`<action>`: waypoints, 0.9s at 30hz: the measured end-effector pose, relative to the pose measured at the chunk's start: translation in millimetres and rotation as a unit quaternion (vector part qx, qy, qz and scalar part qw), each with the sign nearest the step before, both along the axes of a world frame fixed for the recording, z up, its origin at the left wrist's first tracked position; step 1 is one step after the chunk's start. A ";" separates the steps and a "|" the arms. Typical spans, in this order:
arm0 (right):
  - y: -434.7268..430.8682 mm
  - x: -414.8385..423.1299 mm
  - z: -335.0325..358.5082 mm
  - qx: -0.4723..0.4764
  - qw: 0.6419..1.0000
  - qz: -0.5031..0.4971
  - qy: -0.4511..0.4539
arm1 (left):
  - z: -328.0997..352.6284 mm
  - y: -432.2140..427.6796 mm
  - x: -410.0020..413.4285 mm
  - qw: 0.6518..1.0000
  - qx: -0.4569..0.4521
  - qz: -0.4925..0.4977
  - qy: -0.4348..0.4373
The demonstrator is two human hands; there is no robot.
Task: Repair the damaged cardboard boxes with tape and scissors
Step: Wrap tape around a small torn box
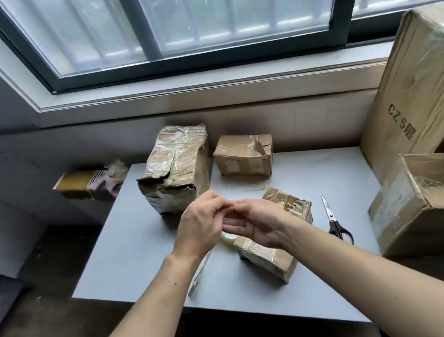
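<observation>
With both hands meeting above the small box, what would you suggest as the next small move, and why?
Probably bring the hands down onto the small box beneath them; whether they pinch clear tape is unclear. The scissors lie untouched beside it.

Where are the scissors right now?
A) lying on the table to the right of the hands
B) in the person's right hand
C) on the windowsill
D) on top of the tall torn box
A: the scissors lie flat on the table, untouched, to the right of the right hand and the small box beneath it.
</observation>
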State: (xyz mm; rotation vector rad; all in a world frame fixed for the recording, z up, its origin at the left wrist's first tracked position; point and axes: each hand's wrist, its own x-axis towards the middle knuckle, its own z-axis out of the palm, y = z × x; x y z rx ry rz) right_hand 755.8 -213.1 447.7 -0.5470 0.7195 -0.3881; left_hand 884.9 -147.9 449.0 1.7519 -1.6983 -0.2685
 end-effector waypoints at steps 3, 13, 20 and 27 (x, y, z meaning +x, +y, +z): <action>16.6 23.2 7.3 0.002 1.000 -0.002 -0.013 | 2.8 9.5 24.0 1.000 -0.002 0.005 0.018; 55.8 79.4 8.7 -0.199 0.971 -0.096 0.092 | 9.6 22.5 79.2 0.965 0.082 0.085 0.235; 58.8 91.4 10.7 -0.312 0.923 -0.119 0.193 | 2.4 21.4 91.7 0.961 0.095 0.082 0.248; 48.6 93.2 16.9 -0.328 0.909 -0.141 0.213 | 9.3 12.9 89.6 0.968 0.096 0.053 0.225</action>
